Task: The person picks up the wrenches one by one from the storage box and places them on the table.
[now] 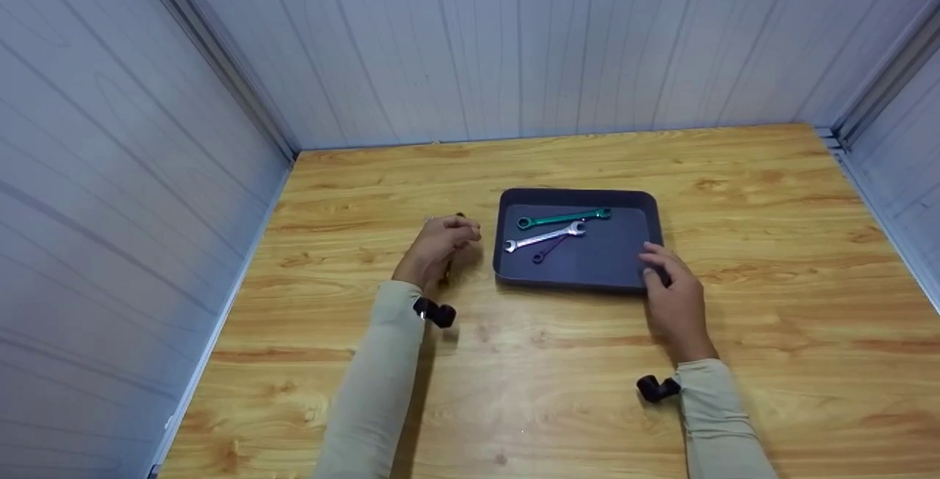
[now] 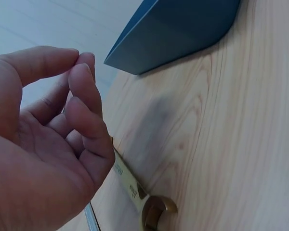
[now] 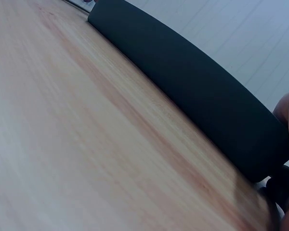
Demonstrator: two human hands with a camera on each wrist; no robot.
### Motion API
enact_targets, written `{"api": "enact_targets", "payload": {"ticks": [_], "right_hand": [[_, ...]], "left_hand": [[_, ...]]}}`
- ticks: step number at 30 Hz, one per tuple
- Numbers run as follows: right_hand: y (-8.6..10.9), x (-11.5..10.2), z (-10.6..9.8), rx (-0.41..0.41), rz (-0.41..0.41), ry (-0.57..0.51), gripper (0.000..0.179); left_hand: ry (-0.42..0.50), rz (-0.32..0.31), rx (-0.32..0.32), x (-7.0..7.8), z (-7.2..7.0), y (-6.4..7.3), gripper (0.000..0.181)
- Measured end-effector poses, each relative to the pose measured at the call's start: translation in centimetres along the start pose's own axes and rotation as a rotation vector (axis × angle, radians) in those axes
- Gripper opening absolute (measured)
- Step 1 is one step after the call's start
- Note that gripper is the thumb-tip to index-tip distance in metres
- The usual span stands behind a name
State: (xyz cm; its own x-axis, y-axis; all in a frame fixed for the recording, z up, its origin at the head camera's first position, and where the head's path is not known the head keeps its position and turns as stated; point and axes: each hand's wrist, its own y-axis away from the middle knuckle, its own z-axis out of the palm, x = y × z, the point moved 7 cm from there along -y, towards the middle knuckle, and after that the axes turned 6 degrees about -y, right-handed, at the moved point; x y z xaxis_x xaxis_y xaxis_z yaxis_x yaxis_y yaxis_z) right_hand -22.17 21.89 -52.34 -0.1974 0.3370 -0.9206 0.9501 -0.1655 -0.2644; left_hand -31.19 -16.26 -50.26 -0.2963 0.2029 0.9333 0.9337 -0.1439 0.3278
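My left hand [image 1: 440,244] hovers left of a dark grey tray [image 1: 580,286], fingers loosely curled and nothing visible between them. In the left wrist view its thumb and index fingertips come together. Below this hand lies a gold wrench [image 2: 130,183], partly hidden by it. A thin silver strip [image 2: 91,216] shows beside the wrist. Over the tray's right front corner, my right hand [image 1: 675,299] holds the rim with fingertips just inside. Inside the tray are a green wrench [image 1: 562,219], a silver wrench [image 1: 545,237] and a small purple wrench [image 1: 549,250], the silver one crossing the purple.
The tray stands on a wood-grain table [image 1: 529,405]. A pale panelled wall [image 1: 477,45] rises behind the table, with further panels at left and right. Small black wrist cameras sit on both sleeves, the left one [image 1: 435,313] just above the table.
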Motion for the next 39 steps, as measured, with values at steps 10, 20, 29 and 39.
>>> {"api": "enact_targets", "payload": {"ticks": [10,20,29,39], "right_hand": [[0.3,0.0,0.2,-0.008,0.013,0.02,0.026],[0.4,-0.1,-0.3,-0.011,0.019,0.025,0.028],[0.3,0.0,-0.1,-0.003,0.017,0.019,0.027],[0.3,0.1,0.0,-0.01,0.023,0.013,0.027]], "left_hand": [[-0.055,-0.009,0.019,0.0,0.8,0.2,0.02],[-0.076,-0.002,0.004,1.5,3.1,-0.1,0.027],[-0.048,0.042,-0.041,3.0,5.1,-0.6,0.026],[-0.013,0.061,-0.062,3.5,6.1,-0.7,0.023]]}}
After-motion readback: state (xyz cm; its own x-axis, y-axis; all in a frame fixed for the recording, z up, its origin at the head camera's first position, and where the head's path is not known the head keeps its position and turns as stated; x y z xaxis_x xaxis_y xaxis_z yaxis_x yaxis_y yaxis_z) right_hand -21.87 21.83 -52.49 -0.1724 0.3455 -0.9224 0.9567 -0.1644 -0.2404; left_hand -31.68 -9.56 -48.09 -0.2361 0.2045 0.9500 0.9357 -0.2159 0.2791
